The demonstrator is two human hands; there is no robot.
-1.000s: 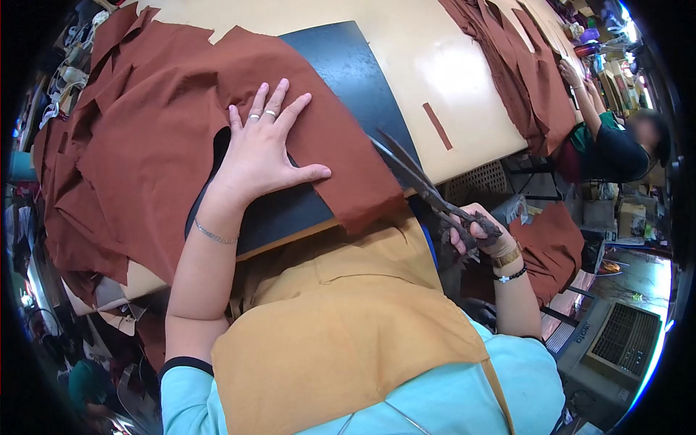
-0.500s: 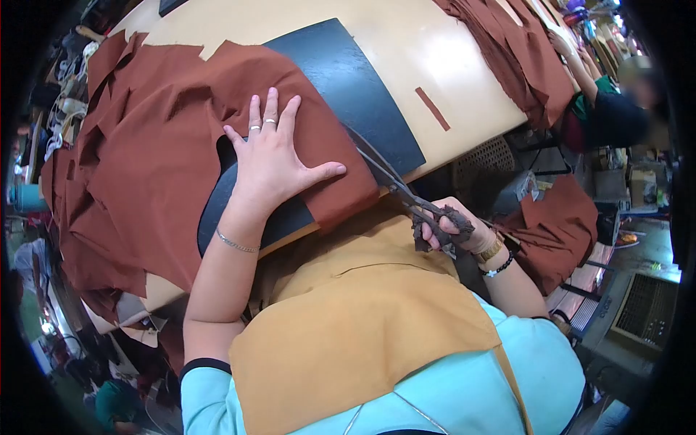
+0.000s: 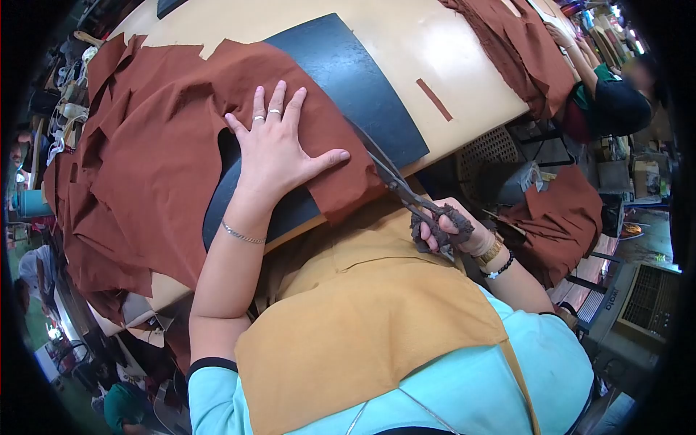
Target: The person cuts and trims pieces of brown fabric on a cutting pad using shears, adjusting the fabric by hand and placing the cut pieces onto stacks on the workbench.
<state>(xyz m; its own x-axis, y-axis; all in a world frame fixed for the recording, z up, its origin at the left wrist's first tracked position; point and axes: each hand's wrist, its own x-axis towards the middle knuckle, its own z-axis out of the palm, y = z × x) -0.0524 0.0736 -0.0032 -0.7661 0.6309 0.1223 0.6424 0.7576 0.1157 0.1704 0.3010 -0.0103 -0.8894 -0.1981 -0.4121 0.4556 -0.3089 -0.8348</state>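
My left hand (image 3: pixel 279 148) lies flat with fingers spread, pressing on a reddish-brown leather-like sheet (image 3: pixel 170 156). Under the sheet is a dark cutting board (image 3: pixel 362 80), showing beyond it and beside my left wrist. My right hand (image 3: pixel 457 230) grips a pair of large shears (image 3: pixel 397 181), their handles wrapped in dark material. The blades point away from me along the sheet's right edge, above the board; whether the tips touch the sheet I cannot tell.
A thin brown strip (image 3: pixel 433 99) lies on the pale table (image 3: pixel 464 61). More brown material (image 3: pixel 518 58) drapes over the far right edge, near another person's hand (image 3: pixel 560 35). Below the table on the right are a woven chair (image 3: pixel 486 148) and another brown piece (image 3: pixel 562 221).
The view has shifted slightly, moving the scene a little to the right. The shears' blades look closer together. My left hand stays spread on the same part of the sheet.
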